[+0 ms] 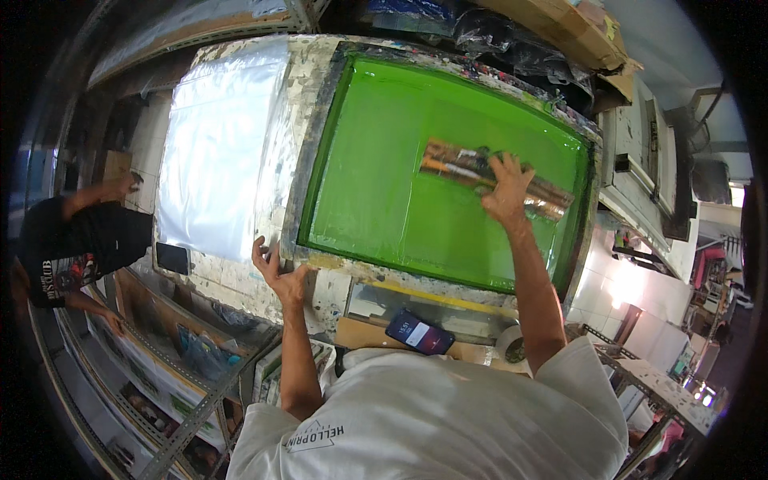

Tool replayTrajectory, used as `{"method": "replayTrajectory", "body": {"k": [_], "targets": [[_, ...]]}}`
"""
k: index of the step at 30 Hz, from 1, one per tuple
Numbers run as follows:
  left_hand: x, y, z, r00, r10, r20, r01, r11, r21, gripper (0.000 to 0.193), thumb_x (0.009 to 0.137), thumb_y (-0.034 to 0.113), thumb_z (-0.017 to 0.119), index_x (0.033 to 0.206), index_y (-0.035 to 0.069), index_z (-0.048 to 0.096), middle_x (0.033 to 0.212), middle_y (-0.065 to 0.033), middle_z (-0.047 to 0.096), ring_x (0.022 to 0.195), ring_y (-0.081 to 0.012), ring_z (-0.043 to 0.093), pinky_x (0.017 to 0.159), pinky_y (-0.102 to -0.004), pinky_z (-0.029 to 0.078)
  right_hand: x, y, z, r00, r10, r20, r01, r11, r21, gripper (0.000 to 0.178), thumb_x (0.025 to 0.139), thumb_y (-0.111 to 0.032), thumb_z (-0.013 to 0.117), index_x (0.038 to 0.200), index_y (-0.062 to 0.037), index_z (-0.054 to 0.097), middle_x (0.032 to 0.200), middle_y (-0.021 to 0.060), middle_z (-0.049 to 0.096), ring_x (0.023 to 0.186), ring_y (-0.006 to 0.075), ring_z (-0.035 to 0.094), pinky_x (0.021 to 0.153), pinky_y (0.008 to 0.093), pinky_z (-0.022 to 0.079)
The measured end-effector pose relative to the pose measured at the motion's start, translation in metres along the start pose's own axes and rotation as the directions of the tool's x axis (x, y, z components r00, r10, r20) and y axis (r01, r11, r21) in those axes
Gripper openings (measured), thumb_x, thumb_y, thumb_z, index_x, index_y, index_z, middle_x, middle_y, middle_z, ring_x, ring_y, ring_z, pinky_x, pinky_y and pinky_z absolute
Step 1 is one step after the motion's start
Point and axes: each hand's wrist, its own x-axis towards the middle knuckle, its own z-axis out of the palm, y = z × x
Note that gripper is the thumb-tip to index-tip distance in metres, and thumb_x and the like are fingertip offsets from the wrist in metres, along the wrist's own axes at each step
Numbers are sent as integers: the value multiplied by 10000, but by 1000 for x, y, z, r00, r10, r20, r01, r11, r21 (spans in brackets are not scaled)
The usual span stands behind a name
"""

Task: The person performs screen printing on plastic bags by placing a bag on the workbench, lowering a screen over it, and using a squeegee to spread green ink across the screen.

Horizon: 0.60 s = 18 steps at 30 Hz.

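Observation:
A screen-printing frame [384,268] with a bright green mesh [376,160] takes up the middle of the worktable. My right hand [510,188] is closed over a squeegee [452,162] with a worn, stained wooden handle. It lies slantwise on the right half of the mesh, and its outline is slightly blurred. My left hand [280,276] is by the frame's near left corner, fingers apart and holding nothing; whether it touches the frame I cannot tell. Left of the frame lies a stack of clear plastic sheets or bags [216,152].
A phone [420,330] with a lit screen and a tape roll [510,346] lie near my body. A dark flat object [172,258] sits at the table's left corner. Another person in a black shirt [88,244] stands at left. Cardboard [580,32] and metal shelving [192,428] surround the table.

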Motion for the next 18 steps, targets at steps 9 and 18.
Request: {"method": "replayTrajectory", "body": {"k": [9,18], "targets": [[1,5,-3,999,-15,32,13,998,67,726,670,491,830,1207,37,650,1409,-157,353,1263,-321,362,986,-486,356,129,66,12,969,-96,-226,69,990,-127,760,527,-183,603,1280,-95,546,1365,208,459,1296,462,386,1013,739,165],[2,7,1,999,-40,-23,40,999,-9,729,638,443,846,1199,25,644,1362,-149,406,1185,-305,407,987,-473,371,164,62,-37,978,-168,-126,166,986,-23,598,661,-83,640,1258,-61,598,1276,239,571,1244,396,476,1016,635,242]]}}
